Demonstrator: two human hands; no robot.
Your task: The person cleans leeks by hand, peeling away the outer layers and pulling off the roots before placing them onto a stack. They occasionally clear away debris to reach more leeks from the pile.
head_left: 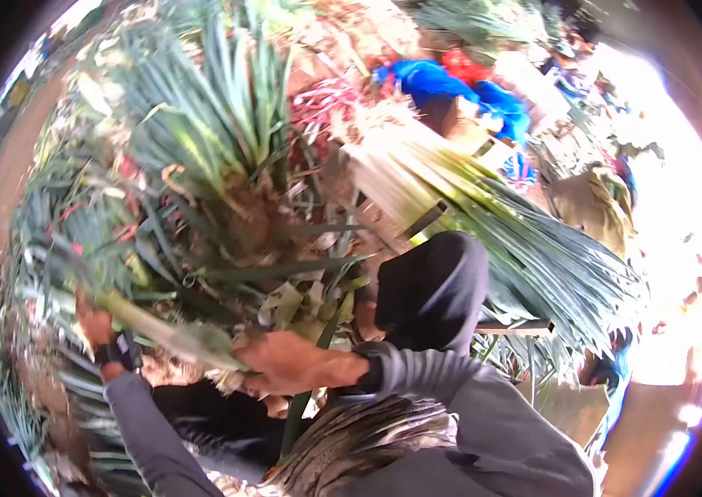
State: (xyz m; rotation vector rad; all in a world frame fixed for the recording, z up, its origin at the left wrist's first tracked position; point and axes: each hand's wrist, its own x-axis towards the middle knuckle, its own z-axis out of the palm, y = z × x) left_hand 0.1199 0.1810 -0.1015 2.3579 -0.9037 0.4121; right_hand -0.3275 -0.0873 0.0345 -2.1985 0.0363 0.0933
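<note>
A leek point(170, 338) stretches slantwise between my two hands, somewhat smeared by motion. My right hand point(289, 362) is closed around its pale root end, just in front of my lap. At the far left my left hand point(96, 325), with a dark watch on the wrist, is closed at the leek's green part; its fingers are partly hidden. Loose leek leaves and peelings lie beneath and around both hands.
A large stack of leeks point(483, 199) rests on a rack to the right of my knee. More leeks point(210, 108) stand upright ahead. Red ties point(324, 101) lie near the stack's root ends. Beyond it is a bright blue cloth or bag point(430, 81).
</note>
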